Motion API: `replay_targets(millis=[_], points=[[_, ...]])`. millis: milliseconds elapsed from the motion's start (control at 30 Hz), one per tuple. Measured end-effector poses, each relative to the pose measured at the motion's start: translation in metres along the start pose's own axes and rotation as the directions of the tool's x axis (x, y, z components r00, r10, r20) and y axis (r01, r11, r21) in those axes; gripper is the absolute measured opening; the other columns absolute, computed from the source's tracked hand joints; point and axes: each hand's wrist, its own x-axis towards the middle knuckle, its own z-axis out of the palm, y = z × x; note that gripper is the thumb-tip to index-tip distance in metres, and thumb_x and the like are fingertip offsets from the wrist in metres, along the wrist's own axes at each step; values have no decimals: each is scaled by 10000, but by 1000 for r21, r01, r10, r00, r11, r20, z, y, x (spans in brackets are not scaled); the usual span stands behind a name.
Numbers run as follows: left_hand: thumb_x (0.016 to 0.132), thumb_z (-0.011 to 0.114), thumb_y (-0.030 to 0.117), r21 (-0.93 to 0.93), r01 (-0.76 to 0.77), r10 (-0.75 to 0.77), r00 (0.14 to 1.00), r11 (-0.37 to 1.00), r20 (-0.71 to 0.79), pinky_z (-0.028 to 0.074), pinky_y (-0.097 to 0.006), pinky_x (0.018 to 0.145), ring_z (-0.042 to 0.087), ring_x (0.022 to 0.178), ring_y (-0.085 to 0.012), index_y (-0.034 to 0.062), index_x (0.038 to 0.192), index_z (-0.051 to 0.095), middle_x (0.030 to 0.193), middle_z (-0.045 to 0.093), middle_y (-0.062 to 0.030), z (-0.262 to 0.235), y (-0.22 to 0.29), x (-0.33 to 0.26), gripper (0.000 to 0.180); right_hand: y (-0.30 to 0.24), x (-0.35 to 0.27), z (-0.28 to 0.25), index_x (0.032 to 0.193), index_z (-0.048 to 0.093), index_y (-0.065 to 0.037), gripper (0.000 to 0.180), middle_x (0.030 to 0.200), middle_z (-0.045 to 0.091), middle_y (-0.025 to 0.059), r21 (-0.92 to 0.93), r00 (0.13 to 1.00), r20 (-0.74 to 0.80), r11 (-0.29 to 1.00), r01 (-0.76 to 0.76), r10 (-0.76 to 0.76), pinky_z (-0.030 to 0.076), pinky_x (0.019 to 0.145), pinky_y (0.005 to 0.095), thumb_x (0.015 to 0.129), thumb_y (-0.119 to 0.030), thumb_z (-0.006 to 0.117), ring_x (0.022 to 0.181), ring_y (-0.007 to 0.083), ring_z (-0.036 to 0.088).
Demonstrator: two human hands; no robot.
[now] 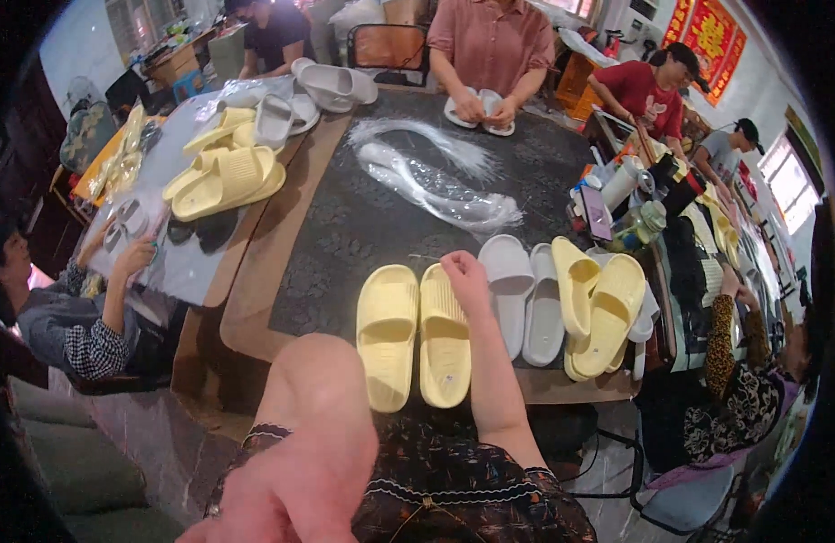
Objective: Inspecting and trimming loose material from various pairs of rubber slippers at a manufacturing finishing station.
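In front of me a pair of pale yellow slide sandals stands side by side at the table's near edge, the left slide [387,339] and the right slide [445,335] with toes pointing away. My right hand [467,279] is over the toe end of the right slide, its fingers pinched together at a thin pale strand [425,258]. My left arm is bent up close to the camera, and my left hand [282,498] is large and blurred at the lower edge. Its fingers cannot be made out.
Grey slides [508,281] and stacked yellow slides [607,312] lie to my right. A bundle of clear plastic strands [436,185] spreads across the dark tabletop [322,262]. More yellow slides [223,181] are piled at left. Co-workers sit around; one across [490,45] handles grey slides.
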Motion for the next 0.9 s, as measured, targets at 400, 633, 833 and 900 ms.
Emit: replay_targets(millis=[400, 633, 833, 900], points=[[780, 567, -60, 294, -126, 160, 982, 948, -95, 558, -341, 816, 472, 856, -157, 50, 1039, 558, 969, 478, -51, 23, 1, 11, 281, 8, 3, -2, 867, 612, -13, 153, 708, 595, -20, 17, 996, -1, 996, -90, 90, 419, 590, 215, 853, -163, 638, 639, 43, 507], [798, 563, -36, 207, 28, -8, 995, 978, -95, 547, -360, 846, 470, 868, -153, 74, 1040, 550, 992, 470, -48, 24, 9, 1, 266, 7, 2, -5, 848, 615, -25, 150, 701, 601, -16, 8, 996, -6, 996, -84, 84, 426, 589, 217, 856, -174, 631, 634, 45, 521], [827, 557, 3, 92, 52, -36, 985, 994, -166, 553, -385, 838, 480, 879, -159, 78, 1091, 534, 1004, 476, -45, 25, 9, -1, 276, 12, 3, -7, 853, 621, -31, 139, 695, 589, -27, -31, 996, -36, 996, -85, 84, 420, 592, 206, 857, -169, 629, 632, 37, 511], [832, 555, 11, 66, 25, -16, 991, 998, -130, 554, -391, 837, 484, 891, -161, 76, 1105, 535, 1021, 483, -49, 23, 8, 2, 282, 9, 3, -4, 847, 623, -34, 132, 695, 587, -29, 25, 998, -16, 997, -68, 68, 411, 587, 199, 855, -166, 631, 631, 31, 505]])
